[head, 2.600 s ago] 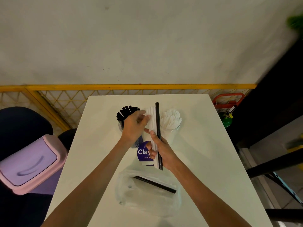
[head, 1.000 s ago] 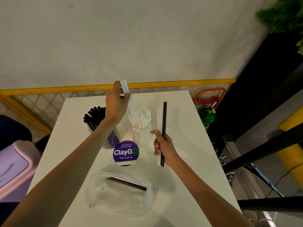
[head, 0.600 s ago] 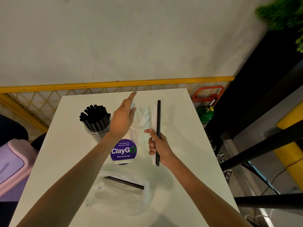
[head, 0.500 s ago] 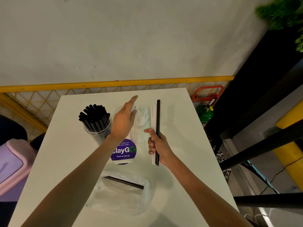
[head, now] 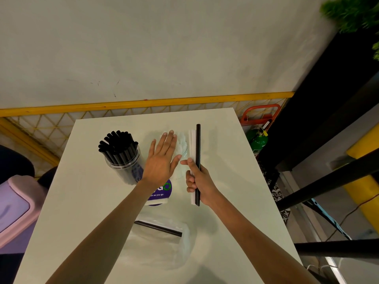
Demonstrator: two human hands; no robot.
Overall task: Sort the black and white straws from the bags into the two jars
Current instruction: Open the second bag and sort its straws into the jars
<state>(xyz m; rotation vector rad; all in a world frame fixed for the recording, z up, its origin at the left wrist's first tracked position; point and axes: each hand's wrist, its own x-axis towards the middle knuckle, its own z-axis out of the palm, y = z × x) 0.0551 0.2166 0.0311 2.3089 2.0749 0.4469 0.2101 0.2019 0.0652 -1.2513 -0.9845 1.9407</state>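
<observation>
The white worktop [head: 82, 201] is carrying a jar of black straws [head: 123, 167], a jar of white straws [head: 183, 147] near it, a purple round sign [head: 162, 191], and a clear plastic bag [head: 160, 249] lying nearest the person.

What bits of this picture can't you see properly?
All head view.
1. Jar of white straws: mostly behind the left hand.
2. Purple sign: the left arm covers its first letters.
3. Plastic bag: blurry; beyond one black straw, contents unclear.
4. White straws in the right hand: too thin to count.
</observation>
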